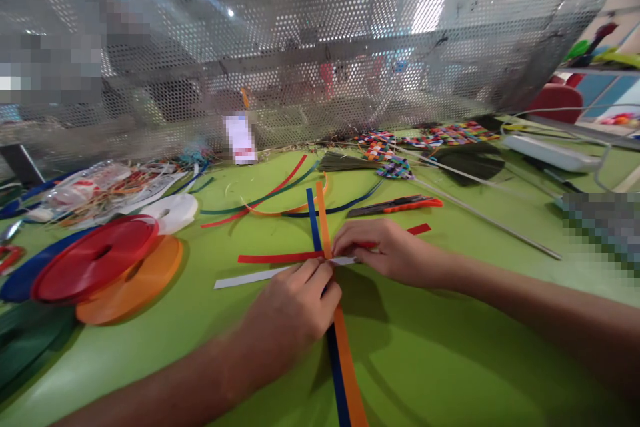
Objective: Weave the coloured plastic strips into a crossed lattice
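Both forearms reach in low over the green counter [450, 360]. The left hand [295, 310] and right hand [385, 250] pinch shut where flat plastic strips cross: orange strip [345, 353] and blue strip [313, 220] run lengthwise away, red strip [275, 257] and white strip [245, 278] crosswise.

I see flat, smooth plastic-looking strips under my hands: an orange strip [345, 353], a blue strip [336, 367], a red strip [277, 257] and a white strip [247, 277]. The green table [430, 360] looks smooth, slightly glossy. At left, glossy red spool [95, 257]. Far off, perforated metal screen [310, 47].
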Tool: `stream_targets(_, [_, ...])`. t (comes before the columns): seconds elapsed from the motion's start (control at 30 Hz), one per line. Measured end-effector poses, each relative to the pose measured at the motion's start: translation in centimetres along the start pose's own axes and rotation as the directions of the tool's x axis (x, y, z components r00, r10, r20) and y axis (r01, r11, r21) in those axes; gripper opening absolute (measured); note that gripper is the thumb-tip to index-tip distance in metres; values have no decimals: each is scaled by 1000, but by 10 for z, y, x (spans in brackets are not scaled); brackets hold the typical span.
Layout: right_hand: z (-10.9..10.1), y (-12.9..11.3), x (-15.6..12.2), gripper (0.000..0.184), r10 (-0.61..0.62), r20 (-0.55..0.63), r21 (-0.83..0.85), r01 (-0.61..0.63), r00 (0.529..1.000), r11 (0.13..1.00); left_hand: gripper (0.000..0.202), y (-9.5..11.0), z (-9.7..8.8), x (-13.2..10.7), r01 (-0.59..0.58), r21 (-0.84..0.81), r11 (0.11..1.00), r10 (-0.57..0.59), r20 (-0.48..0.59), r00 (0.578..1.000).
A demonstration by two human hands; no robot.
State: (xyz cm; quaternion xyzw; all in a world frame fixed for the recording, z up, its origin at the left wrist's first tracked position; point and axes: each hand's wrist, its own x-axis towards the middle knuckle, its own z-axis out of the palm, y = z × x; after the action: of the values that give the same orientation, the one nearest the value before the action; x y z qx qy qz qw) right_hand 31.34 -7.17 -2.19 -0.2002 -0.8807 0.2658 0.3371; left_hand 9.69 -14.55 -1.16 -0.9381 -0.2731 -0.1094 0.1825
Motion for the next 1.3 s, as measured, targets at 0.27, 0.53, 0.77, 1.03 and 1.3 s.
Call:
stream_targets(0.27, [1, 5, 0, 26, -7, 30, -104, 10, 1000, 994, 10, 0, -1, -1, 7, -18, 1000, -6, 19, 1000])
stream_targets(0.53, [13, 4, 1, 32, -43, 16, -110, 45, 999, 993, 9, 0, 1, 0, -6, -19, 1000, 6, 0, 1000])
stream_targets(0.77, [9, 5, -1, 26, -56, -8, -165, 54, 998, 985, 9, 0, 1, 0, 5, -24, 1000, -5, -5, 1000])
stream_targets(1.03, [10, 8, -1, 18, -101, 21, -156, 103, 995, 982, 11, 2, 3, -1, 16, -11, 1000, -17, -42, 999])
stream_targets(1.3, [10, 7, -2, 19, -103, -33, -144, 98, 994, 985, 18, -11, -11, 4, 66, -91, 994, -65, 13, 998])
